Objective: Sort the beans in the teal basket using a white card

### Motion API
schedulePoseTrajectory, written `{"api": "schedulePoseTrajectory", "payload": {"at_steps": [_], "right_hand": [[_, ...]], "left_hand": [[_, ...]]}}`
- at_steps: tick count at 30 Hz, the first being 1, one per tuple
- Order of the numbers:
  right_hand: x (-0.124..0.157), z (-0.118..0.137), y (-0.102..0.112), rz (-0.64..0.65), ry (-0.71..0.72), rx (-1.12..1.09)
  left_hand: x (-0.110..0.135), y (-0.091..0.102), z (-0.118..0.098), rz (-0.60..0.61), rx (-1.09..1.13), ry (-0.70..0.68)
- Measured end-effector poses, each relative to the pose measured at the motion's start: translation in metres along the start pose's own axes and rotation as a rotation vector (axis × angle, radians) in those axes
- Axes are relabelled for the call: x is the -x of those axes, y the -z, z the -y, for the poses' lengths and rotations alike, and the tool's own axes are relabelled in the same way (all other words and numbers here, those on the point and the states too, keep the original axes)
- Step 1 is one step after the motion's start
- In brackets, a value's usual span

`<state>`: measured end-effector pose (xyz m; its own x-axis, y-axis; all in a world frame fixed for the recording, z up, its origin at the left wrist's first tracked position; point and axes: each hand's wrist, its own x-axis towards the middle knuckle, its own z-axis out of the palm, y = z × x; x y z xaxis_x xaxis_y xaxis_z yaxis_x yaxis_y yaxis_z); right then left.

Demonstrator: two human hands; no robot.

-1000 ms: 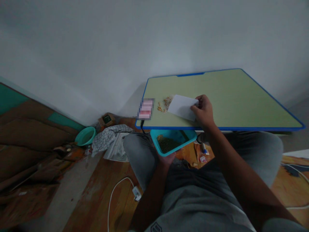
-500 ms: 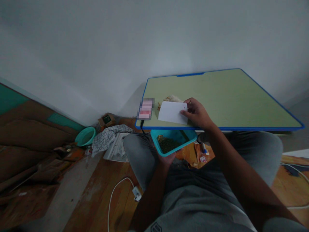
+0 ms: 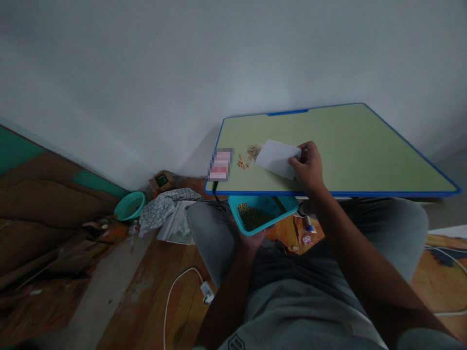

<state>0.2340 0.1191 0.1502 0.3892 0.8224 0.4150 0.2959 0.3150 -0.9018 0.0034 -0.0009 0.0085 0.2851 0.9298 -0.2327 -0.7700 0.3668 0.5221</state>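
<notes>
My right hand pinches the right end of a white card with a small hole in it, tilted over the pale green tabletop. Just left of the card lie small heaps of grains, pale and yellowish, partly behind it. Below the table's front edge, my left hand grips a turquoise plastic tray from underneath, its fingers mostly hidden. Dark green beans fill much of the tray, with some yellowish grains at their left.
A blurred pink object with a black strap rests at the table's left corner. On the floor to the left are a green basin, a checked cloth and a small cardboard box. A white power cord runs beside my left leg.
My right hand has moved the card to the right and slightly up, turning it. More of the grains on the table now show. The left hand and tray stay where they were.
</notes>
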Motion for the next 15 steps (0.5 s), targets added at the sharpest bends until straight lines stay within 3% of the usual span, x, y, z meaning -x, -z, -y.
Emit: {"api": "schedulePoseTrajectory", "payload": {"at_steps": [6,15], "right_hand": [[-0.0062,-0.011,0.0027,-0.164,-0.026,-0.078],[-0.0043,-0.0061,-0.0014,-0.177,-0.082,-0.202]], "left_hand": [[-0.0013,0.0022,0.002,-0.047,0.026,0.013],[-0.0003,0.001,0.0022,-0.071,0.049,0.005]]}}
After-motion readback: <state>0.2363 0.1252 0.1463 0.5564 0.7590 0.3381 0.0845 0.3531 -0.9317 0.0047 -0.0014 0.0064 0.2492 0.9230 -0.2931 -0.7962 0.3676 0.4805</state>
